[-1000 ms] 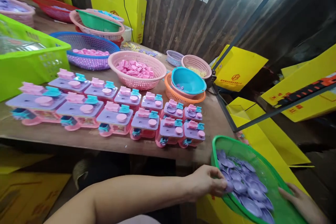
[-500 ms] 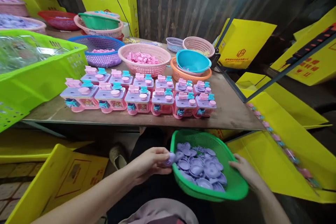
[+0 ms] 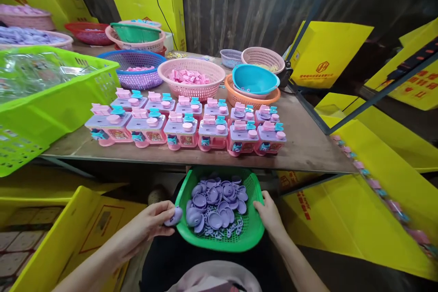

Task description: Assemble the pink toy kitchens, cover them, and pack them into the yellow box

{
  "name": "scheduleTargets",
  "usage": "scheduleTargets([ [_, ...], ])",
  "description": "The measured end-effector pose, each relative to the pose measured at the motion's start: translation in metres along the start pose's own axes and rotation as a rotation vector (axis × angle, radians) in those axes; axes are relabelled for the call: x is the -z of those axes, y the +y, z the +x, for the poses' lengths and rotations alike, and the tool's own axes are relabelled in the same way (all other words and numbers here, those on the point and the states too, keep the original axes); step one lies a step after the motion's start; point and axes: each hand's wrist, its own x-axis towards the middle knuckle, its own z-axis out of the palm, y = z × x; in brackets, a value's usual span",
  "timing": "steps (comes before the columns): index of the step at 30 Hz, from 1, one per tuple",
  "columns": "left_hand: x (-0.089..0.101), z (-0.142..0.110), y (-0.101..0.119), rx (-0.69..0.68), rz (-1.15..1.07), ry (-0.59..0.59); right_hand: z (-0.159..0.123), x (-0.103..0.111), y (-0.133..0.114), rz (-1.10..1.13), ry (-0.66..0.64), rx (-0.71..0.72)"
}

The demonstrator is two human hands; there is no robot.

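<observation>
Evidently, the purple piece [image 3: 174, 216] is pinched by the left hand [image 3: 153, 223] just beside the left rim of the green basket [image 3: 219, 247], taken by one side, probably so that most of its rounded surface stays uncovered. Immediately right of that pinch, purple dishes [image 3: 215, 198] lie heaped inside the basket, with small openwork purple parts [image 3: 222, 230] toward its near end. The basket appears to sit on the person's lap, against or just under the table edge, presumably so the legs bear its weight, while the right hand [image 3: 268, 212] seems to steady it against tipping. As for the grip, the left thumb and fingers are closed to the thickness of the piece; whether the piece touches the rim is hard to tell. The right hand closes over the right rim, its fingers partly hidden by the wall, so how firmly it holds cannot be told. Ahead of both hands, two rows of pink-and-purple toys [image 3: 181, 130] stand on the table [image 3: 315, 150], likely aligned to keep their tops reachable. Beyond them is a pink basket [image 3: 191, 93]; ahead and left of the left hand stands a lime-green crate [image 3: 58, 114].
</observation>
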Motion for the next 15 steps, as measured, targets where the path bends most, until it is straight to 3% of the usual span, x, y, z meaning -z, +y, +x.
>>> scheduleTargets([
  [3, 0.012, 0.001, 0.015, -0.020, 0.221, 0.088, 0.012, 0.004, -0.002, -0.012, -0.069, 0.002],
  [5, 0.010, 0.007, 0.032, -0.188, 0.361, 0.245, 0.016, 0.015, -0.011, -0.106, -0.073, 0.067],
  [7, -0.001, 0.019, 0.049, -0.327, 0.412, 0.293, 0.016, 0.023, -0.027, -0.330, 0.019, 0.217],
  [9, -0.020, 0.036, 0.060, -0.339, 0.369, 0.156, 0.014, 0.023, -0.046, -0.592, 0.014, 0.386],
  [11, -0.041, 0.056, 0.065, -0.288, 0.269, -0.015, 0.013, 0.012, -0.060, -0.781, -0.254, 0.471],
  [13, -0.059, 0.075, 0.064, -0.235, 0.127, -0.124, 0.012, -0.009, -0.063, -0.887, -0.553, 0.465],
  [15, -0.072, 0.092, 0.062, -0.182, -0.032, -0.188, 0.011, -0.033, -0.056, -0.934, -0.652, 0.428],
])
